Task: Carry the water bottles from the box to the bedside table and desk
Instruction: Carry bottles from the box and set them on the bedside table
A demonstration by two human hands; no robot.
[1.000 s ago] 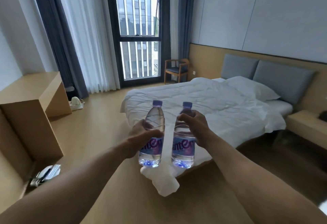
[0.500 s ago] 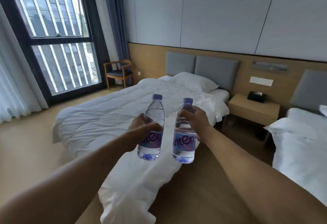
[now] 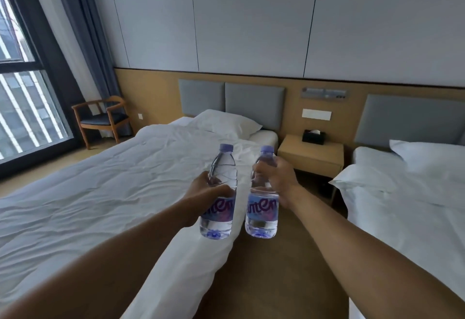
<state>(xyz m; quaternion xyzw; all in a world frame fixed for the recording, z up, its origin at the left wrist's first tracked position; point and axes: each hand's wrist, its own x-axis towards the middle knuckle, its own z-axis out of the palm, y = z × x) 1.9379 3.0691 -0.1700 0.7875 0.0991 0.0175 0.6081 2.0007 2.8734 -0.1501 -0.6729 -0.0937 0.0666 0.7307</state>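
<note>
Holding one bottle each, the person's two hands are stretched out in front. The left hand has its fingers curled round the middle of the left water bottle. The right hand grips the right water bottle higher up, near its shoulder. Both bottles stand straight up with purple caps on top. They are side by side and just apart, up in the air over the edge of the big bed and the wooden floor. The bedside table lies ahead and a little to the right, past the bottles, between the big bed and the other bed. The right hand is nearer to it, so I think that bottle should go down first. A black tissue box sits at the back of the table top. I count two bottles, two hands, two beds, one bedside table, one tissue box and one wooden chair by the window. I cannot see the box or the desk.
</note>
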